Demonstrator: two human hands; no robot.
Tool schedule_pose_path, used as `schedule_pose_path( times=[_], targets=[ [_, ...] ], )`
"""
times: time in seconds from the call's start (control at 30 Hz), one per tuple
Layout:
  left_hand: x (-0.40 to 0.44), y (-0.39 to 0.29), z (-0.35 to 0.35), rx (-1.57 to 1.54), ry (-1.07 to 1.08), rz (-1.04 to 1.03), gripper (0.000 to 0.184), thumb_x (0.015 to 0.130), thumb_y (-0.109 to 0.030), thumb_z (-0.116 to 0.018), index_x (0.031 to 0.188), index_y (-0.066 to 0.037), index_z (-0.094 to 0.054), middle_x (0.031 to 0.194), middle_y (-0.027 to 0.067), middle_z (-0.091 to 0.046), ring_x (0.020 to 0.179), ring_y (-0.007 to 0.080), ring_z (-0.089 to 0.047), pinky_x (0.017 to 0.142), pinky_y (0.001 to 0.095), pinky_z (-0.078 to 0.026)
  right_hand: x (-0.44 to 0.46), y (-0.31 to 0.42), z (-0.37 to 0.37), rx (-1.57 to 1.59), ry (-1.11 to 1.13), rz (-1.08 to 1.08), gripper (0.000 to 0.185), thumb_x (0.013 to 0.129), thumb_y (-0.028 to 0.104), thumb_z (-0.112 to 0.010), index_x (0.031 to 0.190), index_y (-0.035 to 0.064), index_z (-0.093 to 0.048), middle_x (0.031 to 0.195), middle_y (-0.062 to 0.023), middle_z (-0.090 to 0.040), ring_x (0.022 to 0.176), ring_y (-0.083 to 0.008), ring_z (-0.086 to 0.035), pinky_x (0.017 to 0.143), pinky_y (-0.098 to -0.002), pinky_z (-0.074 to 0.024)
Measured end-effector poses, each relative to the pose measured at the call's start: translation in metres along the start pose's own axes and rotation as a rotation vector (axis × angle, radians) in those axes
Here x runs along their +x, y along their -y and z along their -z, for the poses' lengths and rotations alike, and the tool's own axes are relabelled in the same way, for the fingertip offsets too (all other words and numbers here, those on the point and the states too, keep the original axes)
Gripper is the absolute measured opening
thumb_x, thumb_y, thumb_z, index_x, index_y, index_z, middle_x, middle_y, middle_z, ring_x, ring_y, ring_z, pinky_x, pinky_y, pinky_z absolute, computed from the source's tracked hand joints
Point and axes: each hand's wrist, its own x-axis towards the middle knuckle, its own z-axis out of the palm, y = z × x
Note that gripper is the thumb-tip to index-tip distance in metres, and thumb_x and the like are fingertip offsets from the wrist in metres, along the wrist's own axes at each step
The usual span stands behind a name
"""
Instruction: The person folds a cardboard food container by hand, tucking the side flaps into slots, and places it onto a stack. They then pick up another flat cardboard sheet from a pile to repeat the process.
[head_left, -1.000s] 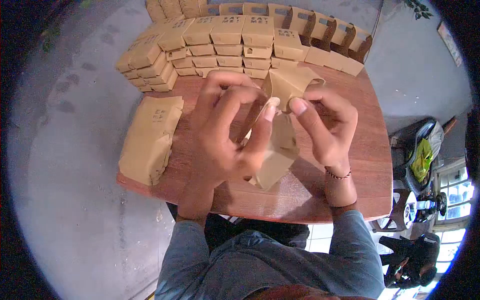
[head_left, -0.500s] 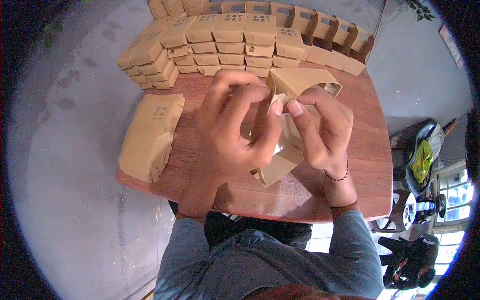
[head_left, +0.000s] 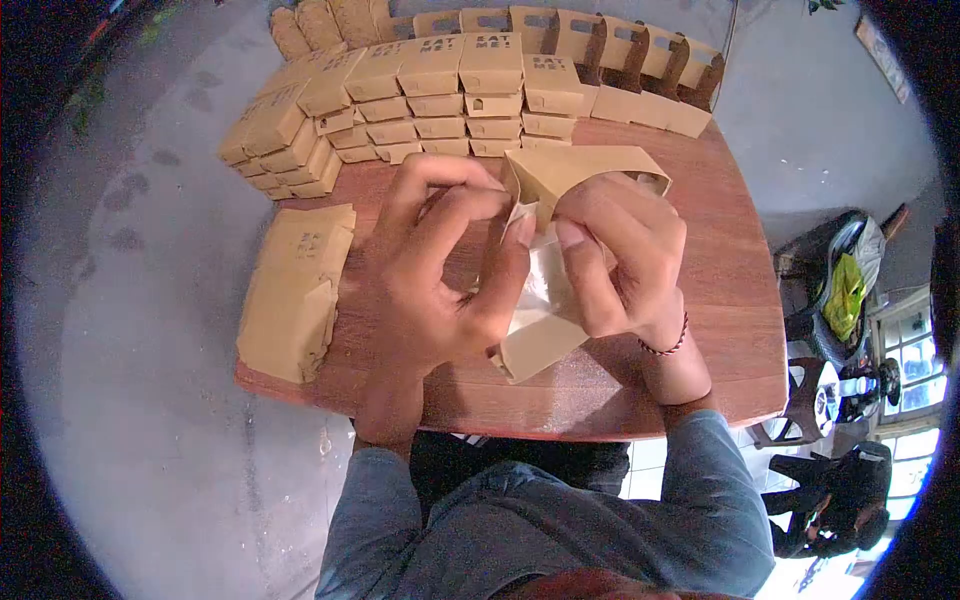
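A partly folded brown cardboard box [head_left: 545, 345], with a shiny pale inside, is held over the middle of the table. My left hand [head_left: 440, 270] pinches its left upper edge between thumb and fingers. On the right side, my right hand [head_left: 625, 255] has its thumb and fingers pressed together at the box's upper flap, which partly hides behind them. Left of the box, a pile of flat brown cardboard pieces [head_left: 285, 300] with printed letters lies on the table.
Stacked brown boxes printed "EAT ME!" [head_left: 430, 70] line the back of the wooden table [head_left: 720, 350]. Open boxes with windowed lids [head_left: 640, 105] stand at the back right. Beyond the table's right side are a chair [head_left: 800, 405] and a dark-clothed person [head_left: 835, 500].
The box's upper flap has spread out to the right, and more of the shiny inside shows. My right hand has shifted slightly left, its fingers curled further over the flap. The view has tilted a little.
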Motion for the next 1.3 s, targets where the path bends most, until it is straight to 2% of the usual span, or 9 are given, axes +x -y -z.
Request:
schedule_pose_path(
  times=[0.47, 0.6, 0.7, 0.77, 0.9, 0.97, 1.2, 1.27, 1.3],
  targets=[
    [0.0, 0.002, 0.004, -0.056, 0.107, 0.152, 0.016, 0.072, -0.005, -0.073, 0.083, -0.001, -0.062, 0.093, 0.0144, -0.06, 0.081, 0.0247, -0.06, 0.074, 0.0331, -0.047, -0.001, -0.003, -0.006, -0.021, -0.05, -0.053, 0.007, 0.076, 0.004, -0.067, 0.08, 0.0028, -0.061, 0.07, -0.012, -0.064, 0.057, -0.0271, -0.063, 0.053, -0.0341, -0.0495],
    [-0.001, 0.012, 0.004, -0.029, 0.111, 0.0, 0.023, 0.076, -0.005, -0.073, 0.096, -0.001, -0.062, 0.095, 0.0128, -0.06, 0.084, 0.0222, -0.063, 0.071, 0.0312, -0.049, -0.002, -0.005, -0.009, 0.022, -0.043, -0.073, 0.008, 0.078, 0.006, -0.067, 0.082, 0.0024, -0.06, 0.071, -0.0124, -0.063, 0.058, -0.0274, -0.063, 0.053, -0.034, -0.0497],
    [-0.002, 0.006, -0.001, -0.215, 0.122, 0.134, 0.033, 0.077, -0.007, -0.074, 0.105, -0.001, -0.058, 0.098, 0.0129, -0.059, 0.087, 0.023, -0.063, 0.076, 0.0321, -0.05, -0.001, -0.006, -0.008, 0.021, -0.055, -0.087, 0.009, 0.079, 0.008, -0.066, 0.081, 0.002, -0.06, 0.072, -0.0128, -0.063, 0.06, -0.0283, -0.063, 0.053, -0.0348, -0.05],
    [0.0, -0.004, -0.01, -0.527, -0.088, 0.343, 0.045, 0.077, -0.012, -0.076, 0.116, -0.001, -0.055, 0.105, 0.0139, -0.06, 0.093, 0.025, -0.064, 0.083, 0.0326, -0.051, -0.001, -0.007, -0.008, 0.002, -0.056, 0.005, 0.01, 0.079, 0.009, -0.067, 0.082, 0.0021, -0.06, 0.073, -0.0124, -0.063, 0.061, -0.0287, -0.063, 0.054, -0.0357, -0.0504],
    [0.007, 0.004, 0.003, -0.439, 0.156, 0.331, 0.044, 0.079, -0.015, -0.076, 0.117, 0.0, -0.058, 0.112, 0.0156, -0.062, 0.101, 0.0253, -0.064, 0.088, 0.0325, -0.05, -0.004, -0.008, -0.014, 0.03, -0.018, 0.14, 0.014, 0.077, 0.012, -0.069, 0.083, 0.0026, -0.06, 0.073, -0.0116, -0.063, 0.061, -0.029, -0.063, 0.055, -0.037, -0.0507],
    [0.008, 0.013, 0.005, -0.218, 0.281, 0.097, 0.037, 0.082, -0.015, -0.074, 0.114, 0.0, -0.063, 0.118, 0.017, -0.062, 0.105, 0.023, -0.063, 0.089, 0.0327, -0.05, -0.004, -0.009, -0.013, -0.029, 0.01, 0.131, 0.016, 0.076, 0.014, -0.071, 0.083, 0.0039, -0.061, 0.072, -0.0104, -0.062, 0.062, -0.0291, -0.063, 0.056, -0.0377, -0.0509],
    [0.006, 0.008, 0.009, -0.312, 0.251, 0.22, 0.029, 0.083, -0.011, -0.072, 0.11, 0.0, -0.068, 0.115, 0.0163, -0.065, 0.101, 0.0198, -0.064, 0.084, 0.0293, -0.052, -0.003, -0.006, -0.011, -0.084, 0.009, 0.108, 0.014, 0.077, 0.014, -0.07, 0.082, 0.0054, -0.062, 0.07, -0.0082, -0.061, 0.059, -0.028, -0.062, 0.054, -0.0371, -0.0494],
    [0.006, 0.005, 0.009, -0.307, 0.223, 0.222, 0.027, 0.082, -0.011, -0.067, 0.106, 0.001, -0.069, 0.114, 0.0176, -0.066, 0.111, 0.0262, -0.061, 0.1, 0.0367, -0.042, -0.005, -0.009, -0.014, -0.044, -0.014, 0.096, 0.013, 0.077, 0.014, -0.071, 0.081, 0.0055, -0.062, 0.069, -0.0074, -0.061, 0.057, -0.0259, -0.061, 0.052, -0.0357, -0.0482],
    [0.007, 0.004, 0.009, -0.307, 0.226, 0.221, 0.027, 0.082, -0.011, -0.067, 0.106, 0.001, -0.069, 0.114, 0.0176, -0.066, 0.111, 0.0262, -0.061, 0.1, 0.0367, -0.042, -0.005, -0.009, -0.014, -0.044, -0.016, 0.094, 0.013, 0.077, 0.014, -0.071, 0.081, 0.0055, -0.062, 0.069, -0.0074, -0.061, 0.057, -0.0259, -0.061, 0.052, -0.0357, -0.0482]
  ],
)
